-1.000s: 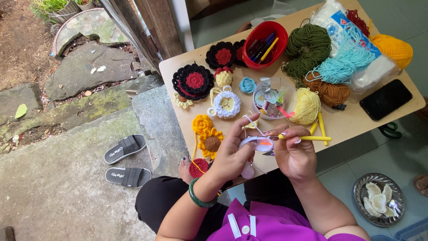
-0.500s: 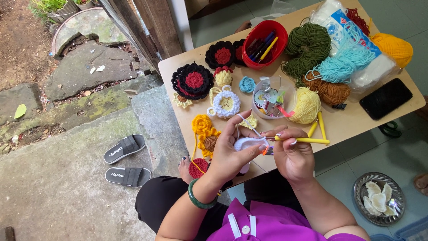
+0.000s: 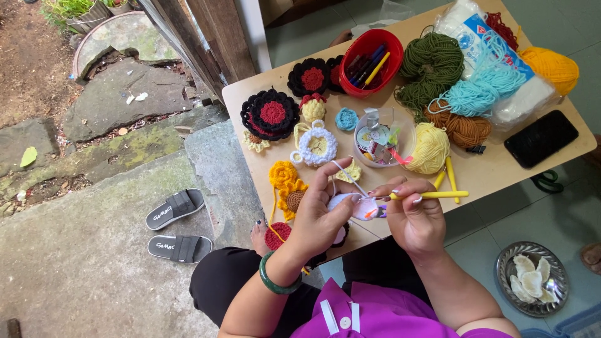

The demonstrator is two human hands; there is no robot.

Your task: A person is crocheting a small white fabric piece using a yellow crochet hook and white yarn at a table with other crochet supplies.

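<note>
My left hand (image 3: 320,213) pinches a small pale lilac crochet piece (image 3: 358,205) over the near edge of the wooden table (image 3: 501,172), with a white yarn strand looped over its raised forefinger. My right hand (image 3: 413,216) grips a yellow crochet hook (image 3: 438,194) whose tip is in the piece. A green bangle (image 3: 273,283) circles my left wrist. Just beyond my hands lie yellow crochet sunflowers (image 3: 287,186) and a white crochet ring (image 3: 316,146).
On the table: black-and-red crochet flowers (image 3: 270,114), a red bowl of pens (image 3: 370,61), a clear tub of notions (image 3: 383,136), yarn balls in green (image 3: 432,66), turquoise, brown, pale yellow (image 3: 429,148) and orange, a black phone (image 3: 541,138). Sandals (image 3: 175,225) lie left; a metal dish (image 3: 532,278) right.
My hands have stayed at the table's near edge, shifting slightly. The hook has tilted a little and the left forefinger has lifted the yarn strand higher.
</note>
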